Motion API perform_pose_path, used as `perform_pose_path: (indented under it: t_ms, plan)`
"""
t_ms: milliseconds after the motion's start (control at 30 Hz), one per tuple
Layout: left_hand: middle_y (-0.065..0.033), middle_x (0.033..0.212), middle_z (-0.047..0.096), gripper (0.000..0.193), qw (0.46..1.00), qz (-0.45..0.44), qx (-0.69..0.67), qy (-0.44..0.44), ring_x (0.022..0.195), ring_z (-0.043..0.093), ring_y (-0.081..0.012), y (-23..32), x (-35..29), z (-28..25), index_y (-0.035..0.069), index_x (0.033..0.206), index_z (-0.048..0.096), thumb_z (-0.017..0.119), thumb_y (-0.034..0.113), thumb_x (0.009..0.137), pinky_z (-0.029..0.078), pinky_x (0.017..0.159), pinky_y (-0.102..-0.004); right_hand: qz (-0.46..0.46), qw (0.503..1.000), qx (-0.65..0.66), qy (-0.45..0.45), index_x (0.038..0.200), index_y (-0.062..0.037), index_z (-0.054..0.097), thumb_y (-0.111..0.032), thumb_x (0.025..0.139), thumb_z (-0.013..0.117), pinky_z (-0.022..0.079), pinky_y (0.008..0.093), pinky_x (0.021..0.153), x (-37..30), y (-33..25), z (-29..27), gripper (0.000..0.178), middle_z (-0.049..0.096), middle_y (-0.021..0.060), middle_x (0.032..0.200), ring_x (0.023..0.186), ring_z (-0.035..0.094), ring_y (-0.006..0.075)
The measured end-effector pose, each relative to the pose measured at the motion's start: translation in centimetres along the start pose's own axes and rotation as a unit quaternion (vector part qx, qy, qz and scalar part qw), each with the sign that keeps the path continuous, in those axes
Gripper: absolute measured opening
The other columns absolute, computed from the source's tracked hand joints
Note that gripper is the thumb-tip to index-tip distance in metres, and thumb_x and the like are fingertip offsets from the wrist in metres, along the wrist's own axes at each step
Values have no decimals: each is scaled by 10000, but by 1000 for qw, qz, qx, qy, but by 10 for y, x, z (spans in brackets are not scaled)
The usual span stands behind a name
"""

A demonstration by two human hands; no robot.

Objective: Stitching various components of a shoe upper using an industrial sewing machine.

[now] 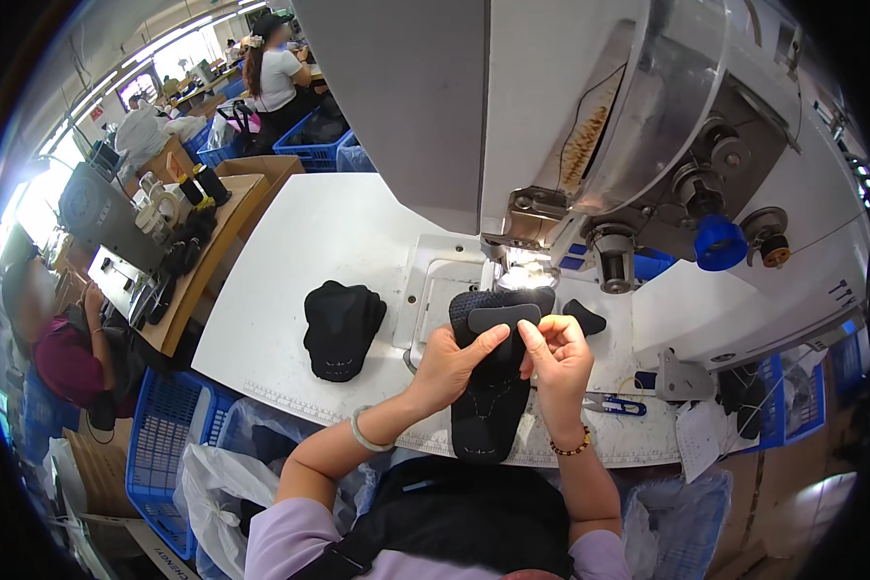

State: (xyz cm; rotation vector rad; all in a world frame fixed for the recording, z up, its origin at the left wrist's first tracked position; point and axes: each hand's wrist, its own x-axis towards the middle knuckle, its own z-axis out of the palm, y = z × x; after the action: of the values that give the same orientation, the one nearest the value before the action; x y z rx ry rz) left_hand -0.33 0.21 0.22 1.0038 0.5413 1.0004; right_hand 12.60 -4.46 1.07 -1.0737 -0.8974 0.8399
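Note:
Between the thumbs and fingers of my two hands is a dark strip with rounded ends (503,317), laid across the upper part of a long black fabric piece (483,416). My left hand (449,367) pinches the strip's left side, and my right hand (558,360) its right end. The fabric piece, with light stitched marks near its lower end, lies on the white sewing table (271,251), its far end close to the lit needle area (527,275) of the sewing machine (590,116). Some fingertips are hidden behind the strip and fabric.
Similar black pieces (343,329) lie to the left, and a small black piece (582,317) behind my right hand. Blue-handled thread snips (617,404) rest at the right. Blue crates (169,454) stand below the table. A co-worker (63,358) sits at the far left.

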Motion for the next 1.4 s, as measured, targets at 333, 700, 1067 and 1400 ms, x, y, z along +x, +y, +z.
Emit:
perform_pose_path:
  t_ms: [333,700,1067,1400]
  plan:
    - [-25,867,643,226,1000,11,21,16,768,576,-70,1,-2,3,-26,970,635,592,186,905,485,689,-219,-35,999,30,7,868,-42,509,-64,855,636,361,160,412,-3,-1,-3,130,515,-19,681,473,456,27]
    - [-77,920,646,273,997,-38,-42,50,778,605,-111,32,-13,16,-43,1019,606,617,191,878,502,713,-240,-637,591,-491,-66,1026,-246,687,-78,685,674,355,277,656,13,5,-42,381,456,-18,949,822,438,124]
    - [-3,821,607,219,995,12,74,70,745,536,-72,51,30,-1,-9,917,630,570,195,867,430,661,-217,-484,765,-416,-84,1034,-191,669,-149,571,710,314,313,681,40,-17,-9,466,491,-35,892,729,440,149]
    - [-21,878,619,213,993,56,95,41,815,534,-86,35,51,-8,-45,959,618,498,117,891,410,744,-232,-409,816,-393,-109,1053,-110,680,-157,631,795,468,239,645,50,1,-23,440,452,40,943,743,542,120]
